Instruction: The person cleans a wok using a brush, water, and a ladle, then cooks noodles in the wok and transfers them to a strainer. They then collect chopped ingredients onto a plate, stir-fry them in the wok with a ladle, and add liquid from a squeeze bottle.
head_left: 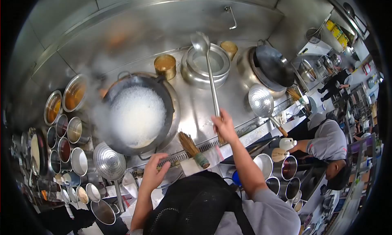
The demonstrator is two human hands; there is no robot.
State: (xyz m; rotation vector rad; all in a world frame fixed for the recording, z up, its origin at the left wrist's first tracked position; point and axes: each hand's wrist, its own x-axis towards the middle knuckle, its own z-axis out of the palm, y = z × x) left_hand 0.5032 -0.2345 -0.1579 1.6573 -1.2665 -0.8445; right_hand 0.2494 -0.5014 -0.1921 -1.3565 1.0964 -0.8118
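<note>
A long-handled ladle is in my right hand, whose fingers are wrapped round the lower part of its handle; its bowl is raised over a round metal pot. My left hand holds nothing, fingers apart, just below the near rim of a large black wok. White foam fills much of the wok, and steam rises at its left. Between my hands a bamboo brush lies on a folded cloth at the stove's front edge. Left of my left hand rests a perforated skimmer.
Metal bowls and several seasoning pots stand at the left. At the right are a second skimmer, a black wok and more pots. A co-worker is beyond them.
</note>
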